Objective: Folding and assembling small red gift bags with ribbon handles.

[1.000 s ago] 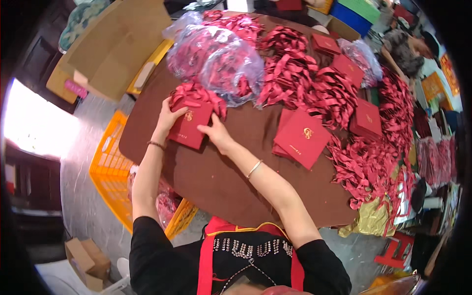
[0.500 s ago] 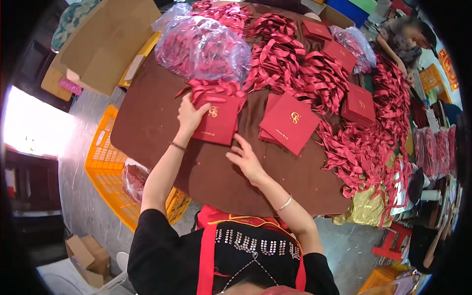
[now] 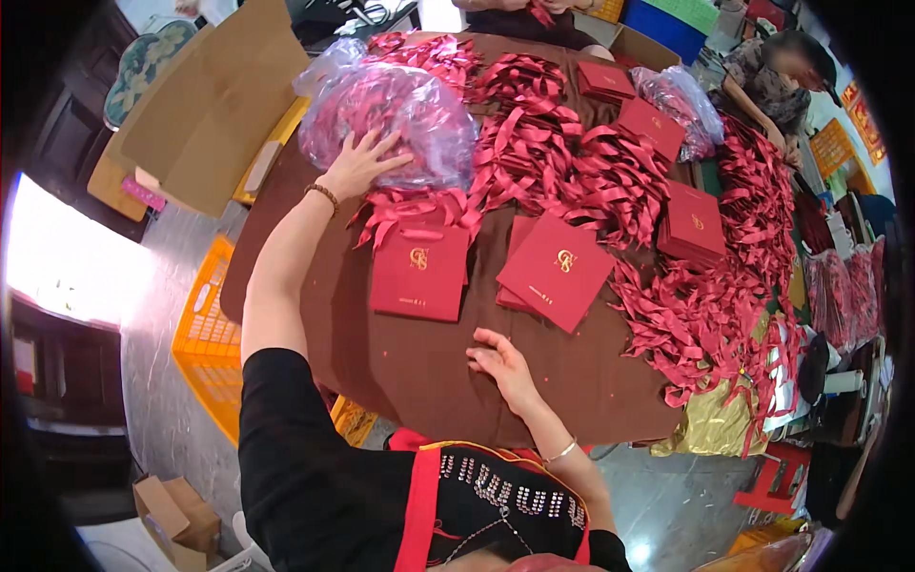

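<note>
My left hand [image 3: 360, 164] lies with fingers spread on a clear plastic bag [image 3: 419, 114] filled with red items. Just below the bag is a small stack of red gift bags [image 3: 417, 281] with ribbon handles and gold lettering on the top one. My right hand [image 3: 503, 367] hovers over the brown tablecloth [image 3: 429, 381] below that stack, its fingers loosely bent and apart, holding nothing. To its upper right lies another stack of red gift bags [image 3: 558, 272], the top one turned at an angle.
Heaps of red ribbon handles [image 3: 529, 143] cover the table's far middle and right side [image 3: 686, 324]. More red bag stacks [image 3: 693, 224] lie among them. A yellow crate [image 3: 205, 334] stands at the left edge. One person [image 3: 777, 81] works at far right, another's hands [image 3: 534, 8] at the far edge.
My left hand has left the red gift bag stack and reached up onto the plastic bag. My right hand has drawn back from the stack. The view has tilted slightly up.
</note>
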{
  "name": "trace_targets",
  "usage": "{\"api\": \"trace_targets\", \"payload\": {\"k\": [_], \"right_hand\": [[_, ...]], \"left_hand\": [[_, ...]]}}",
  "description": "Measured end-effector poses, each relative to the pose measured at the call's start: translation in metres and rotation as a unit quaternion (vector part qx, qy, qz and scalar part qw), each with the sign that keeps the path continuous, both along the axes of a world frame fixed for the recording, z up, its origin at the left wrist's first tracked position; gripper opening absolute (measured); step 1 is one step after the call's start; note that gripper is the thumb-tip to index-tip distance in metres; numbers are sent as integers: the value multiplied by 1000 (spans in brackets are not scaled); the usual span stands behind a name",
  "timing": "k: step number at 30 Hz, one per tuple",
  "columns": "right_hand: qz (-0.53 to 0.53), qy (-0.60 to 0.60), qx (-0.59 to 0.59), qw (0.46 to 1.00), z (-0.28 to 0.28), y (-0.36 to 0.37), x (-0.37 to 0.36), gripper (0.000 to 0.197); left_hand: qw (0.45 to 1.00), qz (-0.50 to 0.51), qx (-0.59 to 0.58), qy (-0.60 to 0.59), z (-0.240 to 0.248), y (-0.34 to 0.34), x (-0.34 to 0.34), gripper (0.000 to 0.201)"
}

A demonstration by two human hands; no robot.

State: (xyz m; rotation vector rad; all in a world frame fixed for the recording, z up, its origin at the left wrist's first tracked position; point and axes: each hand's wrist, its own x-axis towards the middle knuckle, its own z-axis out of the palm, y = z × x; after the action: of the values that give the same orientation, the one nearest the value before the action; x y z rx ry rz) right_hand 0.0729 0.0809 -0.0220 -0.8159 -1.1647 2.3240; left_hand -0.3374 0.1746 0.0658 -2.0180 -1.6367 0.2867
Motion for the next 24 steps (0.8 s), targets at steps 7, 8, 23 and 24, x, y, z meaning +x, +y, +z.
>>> {"api": "trace_targets", "payload": {"k": [7,8,23,24], "right_hand": [[-57,5,-39,998,-3,-4,11,38],[-67,9,-40,997,-3,-4,6,38],[-42,-52,-31,997,47,19,69,30],[-76,-80,-12,994,50,26,78,28]], "left_hand": [[991,84,-13,-102,-29,74,-24,42],[989,41,55,-133,-44,73,-60,41],[947,84,-35,-309,-35,90,-90,62],[915,74,-75,-390,-17,76,-72,69]]}}
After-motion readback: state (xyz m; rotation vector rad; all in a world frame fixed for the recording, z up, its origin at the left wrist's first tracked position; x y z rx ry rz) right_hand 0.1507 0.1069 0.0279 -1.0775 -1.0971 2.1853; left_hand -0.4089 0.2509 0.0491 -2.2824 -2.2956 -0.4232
